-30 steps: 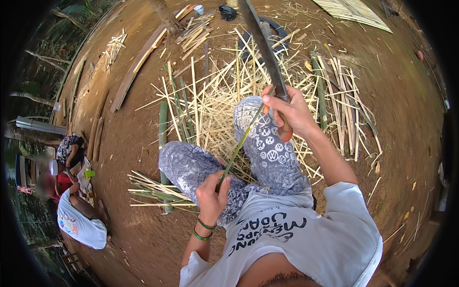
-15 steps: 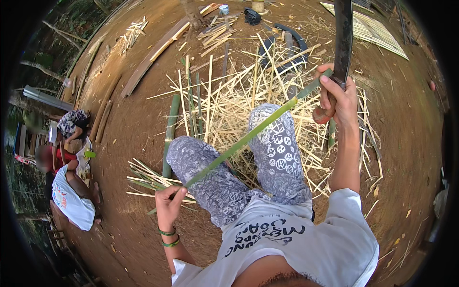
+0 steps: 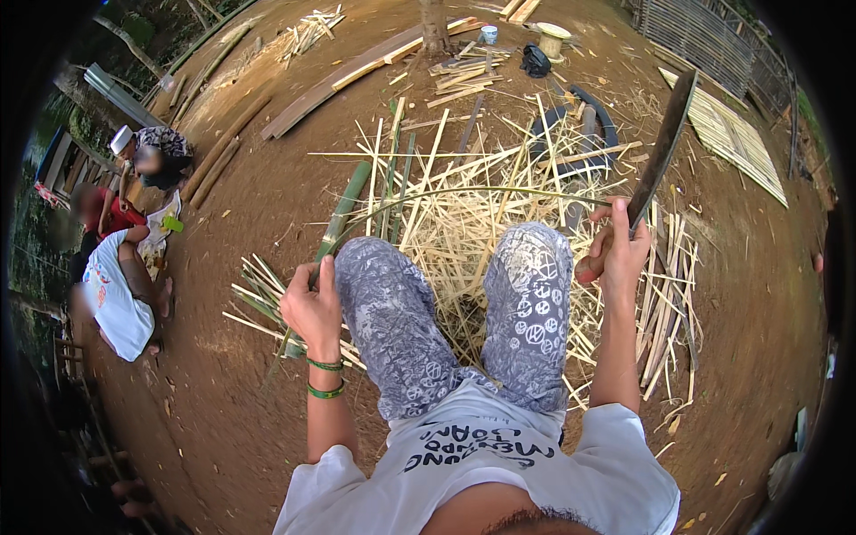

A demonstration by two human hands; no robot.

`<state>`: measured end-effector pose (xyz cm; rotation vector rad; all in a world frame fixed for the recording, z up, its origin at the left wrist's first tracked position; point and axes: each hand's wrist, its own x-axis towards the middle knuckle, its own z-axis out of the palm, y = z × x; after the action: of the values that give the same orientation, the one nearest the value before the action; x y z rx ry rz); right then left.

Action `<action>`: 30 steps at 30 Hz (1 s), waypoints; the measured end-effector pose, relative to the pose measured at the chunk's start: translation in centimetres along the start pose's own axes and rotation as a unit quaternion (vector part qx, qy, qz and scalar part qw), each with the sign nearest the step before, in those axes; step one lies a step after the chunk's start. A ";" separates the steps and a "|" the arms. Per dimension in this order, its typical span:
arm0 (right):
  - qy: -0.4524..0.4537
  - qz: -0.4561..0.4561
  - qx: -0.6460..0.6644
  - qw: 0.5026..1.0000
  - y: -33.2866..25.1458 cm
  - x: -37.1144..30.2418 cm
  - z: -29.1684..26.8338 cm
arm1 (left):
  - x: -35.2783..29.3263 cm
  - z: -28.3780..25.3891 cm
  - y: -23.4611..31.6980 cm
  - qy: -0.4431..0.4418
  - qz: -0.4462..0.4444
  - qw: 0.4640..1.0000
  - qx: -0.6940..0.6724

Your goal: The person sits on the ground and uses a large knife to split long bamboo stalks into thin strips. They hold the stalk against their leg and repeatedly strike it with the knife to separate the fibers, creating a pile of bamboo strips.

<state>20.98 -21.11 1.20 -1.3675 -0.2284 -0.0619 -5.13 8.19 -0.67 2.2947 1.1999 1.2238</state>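
A thin green bamboo strip (image 3: 481, 190) arches over my knees, seen almost edge-on. One end is pinched between the thumb and fingers of my left hand (image 3: 310, 301). My right hand (image 3: 626, 250) is closed round the wooden handle of a machete (image 3: 662, 152), its long dark blade pointing up and away. The same hand's fingers also pinch the strip's far end. Beyond my left hand a green bamboo pole (image 3: 349, 198) lies on the ground. Split bamboo strips (image 3: 259, 299) are heaped beside that hand, partly behind it.
Pale shavings and slivers (image 3: 464, 241) cover the ground around my knees. Further off are a black tube ring (image 3: 606, 120), a tree trunk (image 3: 434, 27), long planks (image 3: 348, 80) and a slatted bamboo panel (image 3: 727, 138). Several people (image 3: 120, 285) sit at the left.
The strip has gone from slanting and straight to nearly level and bowed. My left hand has risen; my right hand has come lower with the machete, which now leans right. The view has shifted.
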 end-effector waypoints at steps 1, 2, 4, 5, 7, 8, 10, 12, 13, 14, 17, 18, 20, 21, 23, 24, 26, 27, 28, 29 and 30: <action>0.013 0.006 0.010 1.000 0.0 0.1 0.0 | 0.0 -0.1 -0.1 -0.017 0.003 1.000 -0.014; 0.029 0.005 0.026 0.999 0.0 0.5 -0.1 | -0.2 -0.1 -0.1 -0.037 0.008 0.999 -0.028; 0.041 -0.003 0.032 0.999 0.2 1.7 -0.9 | -0.5 -0.7 -0.2 -0.111 0.002 0.992 -0.054; 0.050 -0.008 0.033 0.998 0.2 2.2 -1.4 | -0.6 -1.3 0.0 -0.167 -0.007 0.984 -0.067; 0.059 0.004 0.056 0.997 0.0 3.1 -1.9 | -0.7 -2.4 -0.4 -0.283 -0.020 0.953 -0.106; 0.060 0.008 0.062 0.996 0.0 3.4 -2.2 | -1.0 -2.8 -1.0 -0.342 -0.025 0.930 -0.133; 0.065 0.010 0.051 0.997 -0.3 4.2 -2.9 | -1.3 -4.1 -1.0 -0.476 -0.065 0.847 -0.227; 0.091 -0.010 -0.001 0.996 -0.8 4.8 -3.1 | -2.4 -4.7 0.1 -0.509 -0.114 0.804 -0.286; 0.104 -0.019 -0.028 0.994 -0.9 5.0 -3.4 | -3.1 -4.7 0.6 -0.524 -0.139 0.779 -0.314; 0.114 -0.025 -0.125 0.985 -0.9 5.4 -3.8 | -3.7 -4.4 0.8 -0.537 -0.136 0.766 -0.325; 0.089 -0.073 -0.141 0.983 -1.0 4.2 -4.3 | -5.9 -2.4 2.8 -0.534 -0.143 0.751 -0.360; 0.069 -0.048 -0.182 0.980 -1.4 3.2 -4.3 | -6.5 -1.5 3.3 -0.540 -0.134 0.748 -0.362; 0.046 -0.063 -0.214 0.974 -0.5 2.4 -5.3 | -7.3 0.3 5.4 -0.534 -0.137 0.740 -0.386; 0.037 -0.073 -0.229 0.970 0.5 2.2 -5.8 | -7.5 1.0 6.4 -0.529 -0.137 0.738 -0.396; -0.024 -0.060 -0.271 0.960 2.7 0.9 -6.7 | -8.3 2.3 7.8 -0.527 -0.154 0.720 -0.425; -0.053 -0.042 -0.270 0.960 3.0 -0.2 -6.1 | -8.6 2.8 8.5 -0.524 -0.177 0.712 -0.432; -0.111 -0.048 -0.283 0.951 4.1 -2.2 -5.7 | -8.7 3.6 9.4 -0.539 -0.193 0.687 -0.447; -0.162 -0.038 -0.282 0.945 4.5 -3.1 -5.5 | -8.5 3.8 10.0 -0.556 -0.197 0.673 -0.446; -0.181 -0.044 -0.306 0.934 4.6 -4.1 -5.2 | -8.2 3.9 10.8 -0.573 -0.201 0.659 -0.445; -0.202 -0.050 -0.327 0.922 4.6 -5.1 -4.7 | -7.9 4.0 11.4 -0.588 -0.205 0.645 -0.442; -0.218 -0.073 -0.339 0.912 4.5 -5.8 -4.3 | -8.0 4.4 11.7 -0.587 -0.222 0.631 -0.456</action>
<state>16.60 -24.88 -5.08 -2.0500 -0.7365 0.0487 2.31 -4.62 -1.10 1.2797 0.3532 -0.0861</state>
